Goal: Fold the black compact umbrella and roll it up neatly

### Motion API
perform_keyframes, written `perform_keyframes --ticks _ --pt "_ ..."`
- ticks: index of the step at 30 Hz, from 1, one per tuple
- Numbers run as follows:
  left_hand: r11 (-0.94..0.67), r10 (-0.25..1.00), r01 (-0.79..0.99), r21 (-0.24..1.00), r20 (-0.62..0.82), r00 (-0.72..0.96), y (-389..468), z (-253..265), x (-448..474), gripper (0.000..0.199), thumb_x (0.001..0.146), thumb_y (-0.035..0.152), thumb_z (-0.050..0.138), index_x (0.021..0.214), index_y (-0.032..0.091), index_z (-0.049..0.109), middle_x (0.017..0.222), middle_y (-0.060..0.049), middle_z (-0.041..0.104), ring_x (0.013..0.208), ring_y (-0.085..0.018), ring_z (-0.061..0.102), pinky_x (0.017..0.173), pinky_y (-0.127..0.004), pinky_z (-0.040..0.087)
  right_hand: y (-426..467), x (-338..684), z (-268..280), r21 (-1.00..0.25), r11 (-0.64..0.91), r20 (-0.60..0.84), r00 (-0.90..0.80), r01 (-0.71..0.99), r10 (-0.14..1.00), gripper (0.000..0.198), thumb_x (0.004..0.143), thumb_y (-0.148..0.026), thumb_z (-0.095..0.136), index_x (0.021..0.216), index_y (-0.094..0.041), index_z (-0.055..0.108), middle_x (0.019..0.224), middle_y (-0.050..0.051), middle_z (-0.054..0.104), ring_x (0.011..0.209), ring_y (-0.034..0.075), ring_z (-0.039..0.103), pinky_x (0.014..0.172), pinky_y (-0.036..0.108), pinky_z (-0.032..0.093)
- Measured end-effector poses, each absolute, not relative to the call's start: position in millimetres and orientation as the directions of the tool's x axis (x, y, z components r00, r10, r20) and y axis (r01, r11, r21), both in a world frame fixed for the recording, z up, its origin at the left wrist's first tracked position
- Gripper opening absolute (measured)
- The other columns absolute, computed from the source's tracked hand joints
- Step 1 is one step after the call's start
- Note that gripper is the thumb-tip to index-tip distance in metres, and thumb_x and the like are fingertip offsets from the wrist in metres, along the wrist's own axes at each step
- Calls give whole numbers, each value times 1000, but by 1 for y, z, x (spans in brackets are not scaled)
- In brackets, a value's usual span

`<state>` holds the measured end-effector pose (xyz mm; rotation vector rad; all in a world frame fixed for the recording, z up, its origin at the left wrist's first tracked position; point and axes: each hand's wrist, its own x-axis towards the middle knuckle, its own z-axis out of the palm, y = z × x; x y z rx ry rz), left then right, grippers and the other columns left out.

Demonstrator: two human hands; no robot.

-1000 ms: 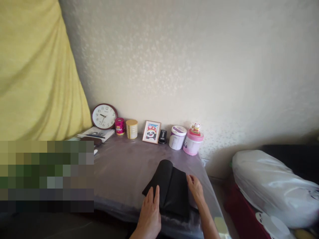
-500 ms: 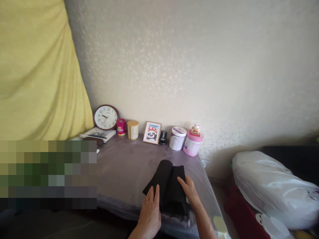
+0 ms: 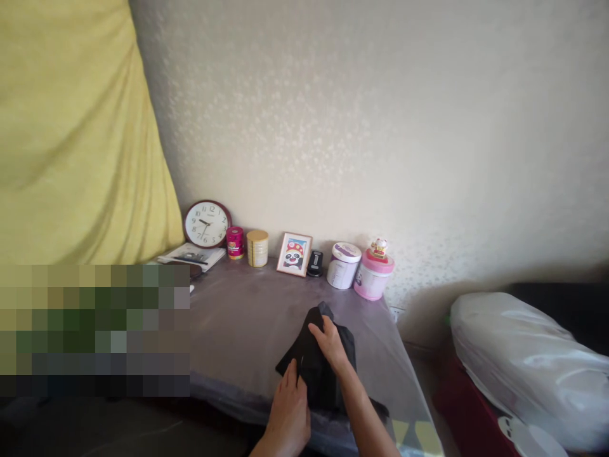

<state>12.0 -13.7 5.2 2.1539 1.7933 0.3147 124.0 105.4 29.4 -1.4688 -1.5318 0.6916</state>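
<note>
A piece of black cloth (image 3: 311, 371), partly folded over, lies near the front right corner of the covered table. My right hand (image 3: 329, 343) reaches across it, fingers closed on its far, upper part. At the near left side of the cloth is my left hand (image 3: 289, 406), its fingers bent together around the edge. The hands and right forearm hide part of the fabric, and its exact kind does not show.
Along the wall stand a clock (image 3: 208, 223), a pink can (image 3: 235, 243), a yellow-lidded can (image 3: 257, 248), a panda picture frame (image 3: 294, 254), a black object (image 3: 314, 263) and two tubs (image 3: 343, 266). A white plastic bag (image 3: 528, 362) bulges beyond the table's right edge.
My right hand has moved left from the cloth's right edge to its far part, drawing the fabric inward. The right section now looks rumpled. My left hand's fingers have bent in at the edge.
</note>
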Motion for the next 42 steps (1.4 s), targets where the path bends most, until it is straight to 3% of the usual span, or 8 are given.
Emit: perform_keyframes --ticks 5,13,18,21,26,32,36,42 --pt "-141 985 915 377 -34 166 -16 8 11 51 69 11 41 120 7 48 145 -18 26 132 -27 28 106 -39 28 106 117 26 -757 74 162 76 649 984 39 75 -28 56 110 -12 56 98 12 67 91 23 63 77 30 46" --pt "-188 977 865 465 -4 214 -17 -3 -5 65 73 21 41 135 5 26 145 -17 27 133 -24 28 107 -38 29 107 113 31 -678 38 71 14 734 997 43 76 -27 56 115 -11 53 93 13 69 91 24 64 73 28 45" --pt "-173 983 863 474 136 123 -21 -9 -14 63 76 28 43 133 6 28 137 -18 39 127 -27 37 104 -41 34 103 112 37 -773 79 -14 -141 630 990 33 80 -27 48 110 -16 56 65 2 70 61 15 65 60 23 44" --pt "-180 963 883 433 259 70 -22 -3 -9 62 75 26 46 134 13 29 138 -14 39 127 -28 37 104 -45 33 101 112 38 -821 117 -30 -247 559 969 26 81 -27 44 99 -17 60 67 0 71 53 11 62 56 21 43" --pt "-320 942 862 392 226 247 -16 8 6 70 71 26 50 136 19 28 147 -9 25 134 -28 24 109 -46 24 96 111 41 -779 242 44 -335 579 941 24 81 -26 43 83 -20 65 70 0 72 60 12 64 58 21 43" --pt "-247 969 898 364 70 238 -9 3 13 81 63 13 45 140 12 18 149 -12 15 136 -27 16 109 -47 23 80 114 47 -757 360 136 -407 545 903 27 84 -26 42 91 -24 68 76 -1 72 74 15 66 70 24 47" --pt "-252 965 897 363 25 261 -7 -3 13 80 61 6 40 138 8 21 148 -14 17 136 -27 17 109 -45 24 66 123 43 -670 520 335 -409 530 849 25 86 -29 46 94 -26 69 88 2 71 88 17 62 80 28 47" --pt "-220 969 897 383 -22 247 -6 2 14 85 58 4 41 139 7 15 148 -15 11 136 -28 14 110 -44 23 81 134 26 -501 649 451 -468 572 760 26 89 -28 43 96 -25 68 103 5 69 114 21 51 104 46 27"
